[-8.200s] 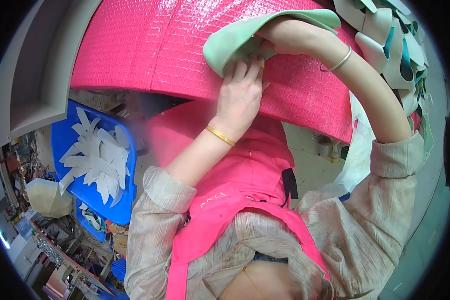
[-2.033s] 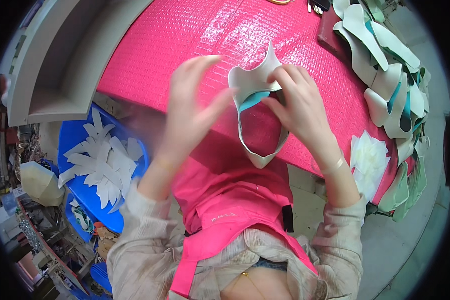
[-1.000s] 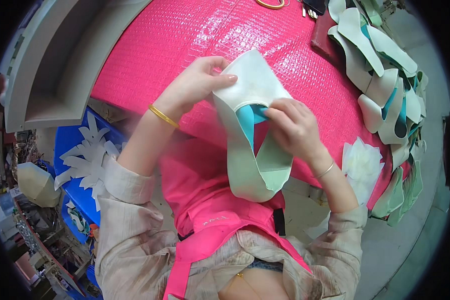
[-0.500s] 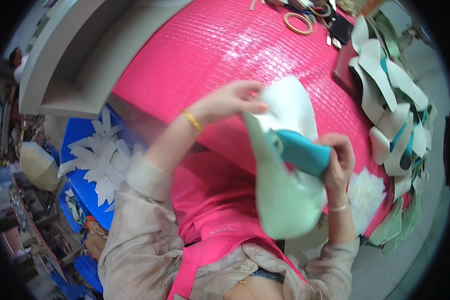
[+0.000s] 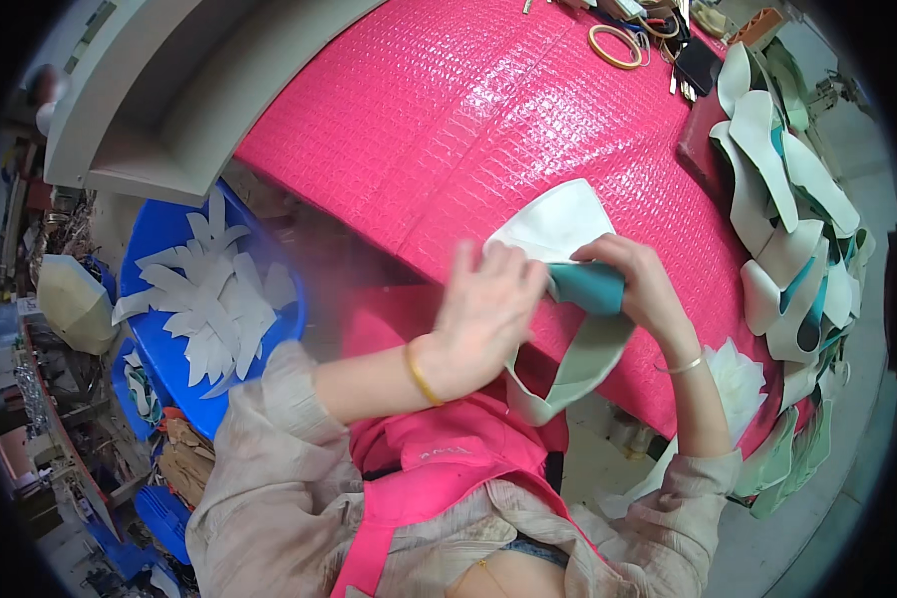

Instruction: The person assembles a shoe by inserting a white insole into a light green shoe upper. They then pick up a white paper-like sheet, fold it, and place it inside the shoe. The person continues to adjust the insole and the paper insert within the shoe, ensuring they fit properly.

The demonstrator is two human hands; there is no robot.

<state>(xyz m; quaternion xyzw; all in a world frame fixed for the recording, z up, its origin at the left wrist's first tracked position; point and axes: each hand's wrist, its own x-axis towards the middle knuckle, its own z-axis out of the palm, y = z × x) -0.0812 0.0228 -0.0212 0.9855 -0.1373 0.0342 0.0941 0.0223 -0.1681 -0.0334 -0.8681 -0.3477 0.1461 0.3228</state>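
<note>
A soft shoe upper [image 5: 553, 224], white outside with a teal lining and a pale green loop hanging below, lies over the near edge of the pink table. My right hand [image 5: 638, 284] grips its teal part from the right, fingers bent over the upper edge. My left hand [image 5: 490, 314], a little smeared by motion, is closed at the left side of the same piece, near where white meets teal. The hands are close together, and the fingertips of the left are partly hidden.
Several similar uppers [image 5: 792, 239] are piled along the table's right edge, near a white ruffled bundle [image 5: 736, 384]. A blue tub [image 5: 294, 309] with white cut strips [image 5: 214, 309] stands at left, below a grey shelf [image 5: 159, 140]. Tape rolls [image 5: 615, 47] and a dark phone-like object [image 5: 698, 65] lie at the far side.
The shoe upper has turned and come down onto the table edge, its green part swinging away from me. My left hand has moved down beside the teal part; my right has shifted left and up.
</note>
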